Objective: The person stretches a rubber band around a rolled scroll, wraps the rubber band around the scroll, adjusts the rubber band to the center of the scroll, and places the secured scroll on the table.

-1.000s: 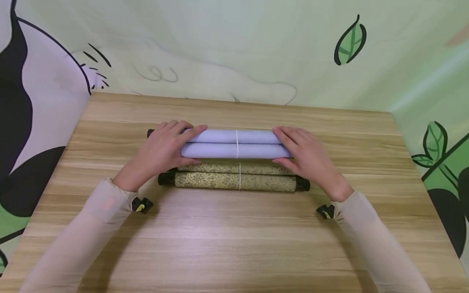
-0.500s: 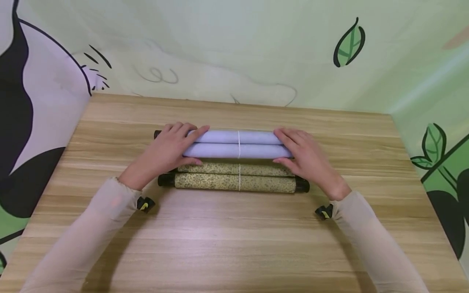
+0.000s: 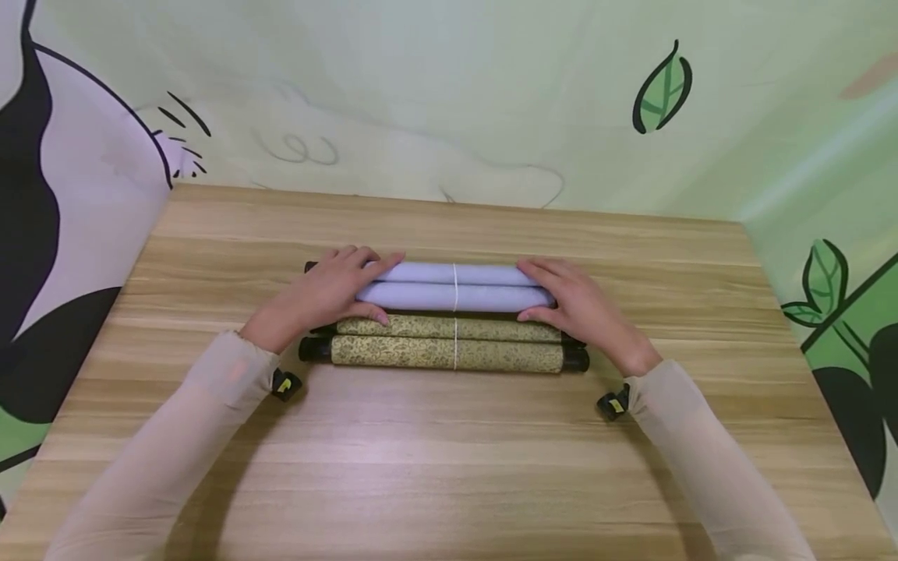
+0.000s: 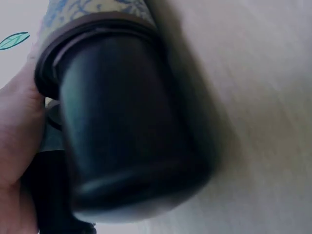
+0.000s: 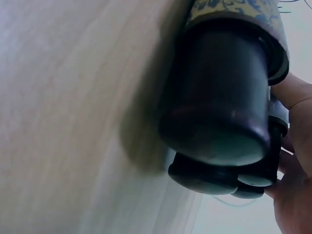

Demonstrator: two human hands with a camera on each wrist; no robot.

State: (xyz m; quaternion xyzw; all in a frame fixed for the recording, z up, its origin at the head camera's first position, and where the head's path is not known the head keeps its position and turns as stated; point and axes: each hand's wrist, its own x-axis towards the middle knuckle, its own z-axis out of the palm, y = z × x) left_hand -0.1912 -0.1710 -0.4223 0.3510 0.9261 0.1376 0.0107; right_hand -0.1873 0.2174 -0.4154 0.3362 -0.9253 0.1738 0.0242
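A pair of pale lavender scrolls (image 3: pixel 421 295), tied with thin white string, lies across the middle. My left hand (image 3: pixel 319 292) grips its left end, thumb on the near side and fingers over the far side. At the other end my right hand (image 3: pixel 582 302) holds it the same way. Just nearer lies a pair of gold patterned scrolls (image 3: pixel 393 352), tied with white string and ending in black knobs. One black knob (image 4: pixel 122 122) fills the left wrist view; another black knob (image 5: pixel 219 92) is large in the right wrist view. My hands hide most of the lavender pair's ends.
The scrolls are on a wood-grain table (image 3: pixel 435 467), whose far edge meets a pale green wall (image 3: pixel 435 86) painted with leaves. Small black wrist cameras (image 3: pixel 285 384) sit at the cuffs.
Both hands have shifted the lavender pair slightly right and towards me. Its string now lines up with the gold pair's string, and the gap between the pairs has narrowed.
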